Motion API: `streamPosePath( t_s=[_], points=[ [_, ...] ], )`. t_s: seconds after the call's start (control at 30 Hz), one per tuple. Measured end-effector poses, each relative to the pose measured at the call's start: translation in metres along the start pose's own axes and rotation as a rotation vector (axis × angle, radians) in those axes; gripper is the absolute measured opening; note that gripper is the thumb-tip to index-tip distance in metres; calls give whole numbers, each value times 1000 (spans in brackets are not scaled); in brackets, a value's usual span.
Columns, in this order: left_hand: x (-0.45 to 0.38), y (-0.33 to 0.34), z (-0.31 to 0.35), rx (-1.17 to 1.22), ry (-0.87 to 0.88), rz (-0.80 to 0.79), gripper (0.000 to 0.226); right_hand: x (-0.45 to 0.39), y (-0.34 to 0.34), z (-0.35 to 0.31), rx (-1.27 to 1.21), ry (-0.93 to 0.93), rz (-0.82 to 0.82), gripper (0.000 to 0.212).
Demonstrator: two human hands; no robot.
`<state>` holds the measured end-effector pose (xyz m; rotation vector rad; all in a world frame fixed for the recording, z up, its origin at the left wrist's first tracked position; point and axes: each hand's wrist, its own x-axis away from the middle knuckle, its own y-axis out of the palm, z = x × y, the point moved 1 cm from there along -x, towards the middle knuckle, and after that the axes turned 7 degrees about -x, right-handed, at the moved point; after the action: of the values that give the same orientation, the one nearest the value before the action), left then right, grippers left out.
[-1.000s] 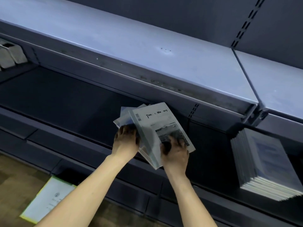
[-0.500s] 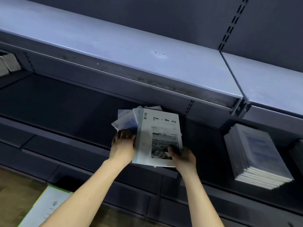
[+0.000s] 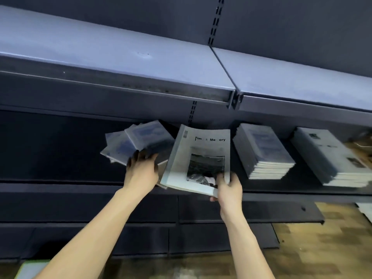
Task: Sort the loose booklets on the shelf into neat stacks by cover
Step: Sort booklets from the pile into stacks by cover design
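Observation:
A white booklet [image 3: 203,152] titled "Time & Memory", with a dark photo on its cover, is lifted off the dark shelf [image 3: 60,154]; my right hand [image 3: 228,188] grips its lower right corner. My left hand [image 3: 142,170] rests on a fanned, untidy pile of blue-cover booklets [image 3: 138,140] just to the left, fingers pressing them down. Further right on the same shelf stand a neat stack of blue-cover booklets [image 3: 263,152] and a second neat stack of white-cover booklets [image 3: 330,158].
An upper grey shelf [image 3: 120,57] overhangs the working shelf. Lower dark shelf ledges [image 3: 201,214] jut out below my hands. A green-edged sheet [image 3: 30,268] lies on the wooden floor at bottom left; another paper [image 3: 365,210] lies at the right edge.
My right hand has pulled the "Time & Memory" booklet rightward off the loose pile. My left hand stays on the blue booklets. The view has shifted right, revealing the second stack.

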<state>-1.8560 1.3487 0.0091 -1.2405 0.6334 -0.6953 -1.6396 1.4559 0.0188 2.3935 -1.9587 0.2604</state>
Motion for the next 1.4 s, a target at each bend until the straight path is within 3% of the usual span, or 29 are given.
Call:
streamPosePath(
  t_s=[0.7, 1.07, 1.4],
  points=[
    [43, -1, 268, 44, 528, -35, 55, 30, -256, 2, -252, -28, 427, 17],
    [101, 30, 402, 16, 604, -15, 56, 26, -398, 21, -275, -18, 466, 19],
    [126, 61, 469, -1, 598, -90, 58, 9, -468, 34, -302, 22, 479, 18]
  ],
)
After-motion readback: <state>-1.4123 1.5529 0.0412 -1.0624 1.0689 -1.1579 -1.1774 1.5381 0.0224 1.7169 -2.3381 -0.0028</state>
